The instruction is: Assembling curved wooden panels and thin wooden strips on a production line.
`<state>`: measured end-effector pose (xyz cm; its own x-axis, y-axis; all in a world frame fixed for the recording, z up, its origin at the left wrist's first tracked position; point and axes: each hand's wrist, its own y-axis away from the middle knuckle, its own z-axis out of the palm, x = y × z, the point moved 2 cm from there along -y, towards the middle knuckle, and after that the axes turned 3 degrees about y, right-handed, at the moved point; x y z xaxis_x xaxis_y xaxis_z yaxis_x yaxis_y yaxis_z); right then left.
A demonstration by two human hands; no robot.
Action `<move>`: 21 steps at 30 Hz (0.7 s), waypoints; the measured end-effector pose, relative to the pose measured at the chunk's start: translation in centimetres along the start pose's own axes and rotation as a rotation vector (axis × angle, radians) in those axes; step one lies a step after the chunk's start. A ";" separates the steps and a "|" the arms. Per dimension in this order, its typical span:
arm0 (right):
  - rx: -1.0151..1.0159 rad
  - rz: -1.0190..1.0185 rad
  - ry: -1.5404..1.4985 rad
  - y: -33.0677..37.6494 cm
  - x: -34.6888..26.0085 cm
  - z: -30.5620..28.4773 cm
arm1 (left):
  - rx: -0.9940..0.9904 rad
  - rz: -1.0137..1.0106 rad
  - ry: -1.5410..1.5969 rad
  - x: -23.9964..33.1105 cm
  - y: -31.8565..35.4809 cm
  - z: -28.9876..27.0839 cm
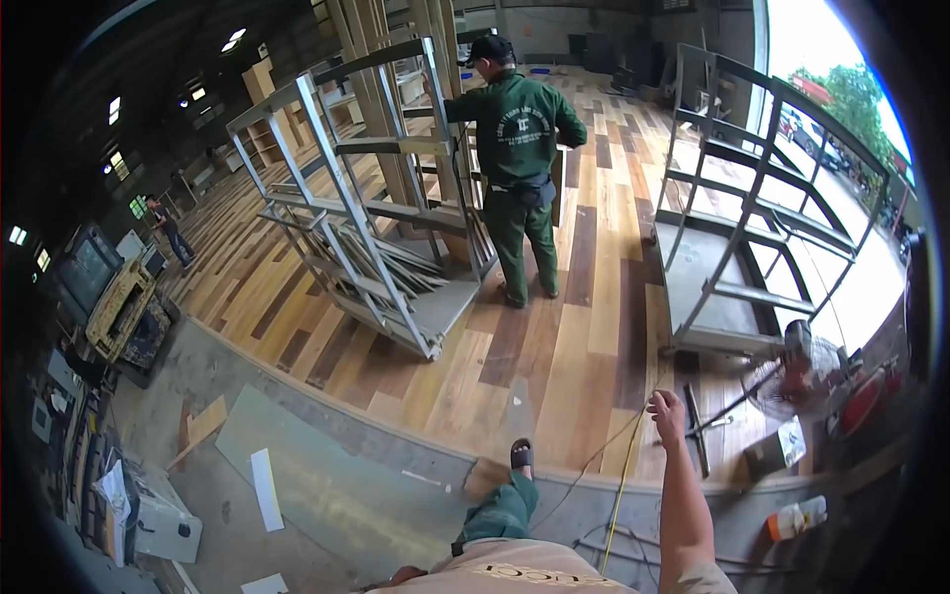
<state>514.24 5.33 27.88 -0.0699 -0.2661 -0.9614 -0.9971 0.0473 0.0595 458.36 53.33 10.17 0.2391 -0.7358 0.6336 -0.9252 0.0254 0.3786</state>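
Observation:
My right hand (666, 407) reaches forward over the edge of a wooden plank floor (554, 356), fingers closed around the top end of a thin yellow cord (623, 480) that runs back down toward my body. Only a small part of my left hand (404, 574) shows at the bottom edge beside my hip; its fingers are hidden. My foot in a black sandal (521, 455) steps toward the planks.
A person in green work clothes (520, 168) stands at a grey metal rack cart (366, 198). A second metal rack (742, 198) stands right, with a floor fan (792, 366) and a white bottle (797, 517) nearby. A green sheet (327, 475) lies on the concrete; another person (173, 233) is at the far left.

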 end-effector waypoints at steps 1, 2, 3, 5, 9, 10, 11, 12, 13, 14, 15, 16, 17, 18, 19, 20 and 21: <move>-0.023 -0.011 0.074 -3.0 -1.0 1.5 | 0.010 -0.130 0.070 -0.3 -3.6 -1.6; -0.036 -0.035 0.155 -5.8 -1.7 3.0 | 0.023 -0.243 0.147 -1.1 -8.3 -3.0; -0.056 -0.050 0.137 -7.6 -1.7 5.2 | 0.034 -0.363 0.228 -1.6 -12.7 -4.4; -0.072 0.061 0.172 -12.0 7.5 4.9 | 0.014 -0.503 0.365 -1.1 -27.4 -10.7; -0.069 0.424 -0.210 -12.8 5.6 9.5 | 0.172 -0.513 0.380 1.8 -44.9 -19.1; -0.101 0.387 -0.201 -14.6 3.3 10.0 | 0.188 -0.566 0.325 1.7 -50.4 -22.7; -0.080 0.335 -0.182 -16.8 -0.8 9.4 | 0.152 -0.559 0.328 4.4 -56.6 -27.4; -0.113 0.291 -0.298 -20.6 -6.0 9.9 | 0.293 -0.491 0.500 3.7 -61.2 -31.3; -0.097 0.190 -0.269 -23.9 -10.5 9.5 | 0.441 -0.260 0.414 5.2 -66.1 -35.8; -0.111 0.075 -0.293 -27.4 -15.3 8.3 | 0.442 -0.182 0.417 7.8 -71.6 -40.1; -0.043 -0.039 -0.278 -30.8 -20.3 7.4 | 0.467 -0.150 0.434 10.4 -75.7 -43.8; -0.025 -0.199 -0.256 -34.1 -24.2 6.0 | 0.454 -0.109 0.426 15.6 -79.9 -47.1; -0.043 -0.318 -0.247 -37.7 -27.8 5.7 | 0.552 -0.019 0.441 16.9 -82.7 -49.7; -0.062 -0.436 -0.239 -41.2 -31.2 5.6 | 0.583 -0.004 0.523 17.7 -84.9 -51.8; -0.101 -0.595 -0.277 -43.9 -34.9 6.1 | 0.600 0.005 0.619 19.4 -86.7 -52.5; -0.146 -0.755 -0.322 -45.9 -38.8 7.1 | 0.653 0.033 0.695 19.9 -88.0 -52.4; -0.237 -0.891 -0.381 -47.6 -41.7 7.9 | 0.635 -0.033 0.712 19.1 -88.8 -50.7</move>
<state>564.90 21.82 62.99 0.6795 0.2180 -0.7006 -0.6639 -0.2239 -0.7135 559.98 71.35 22.85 0.1979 -0.1399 0.9702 -0.8517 -0.5144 0.0996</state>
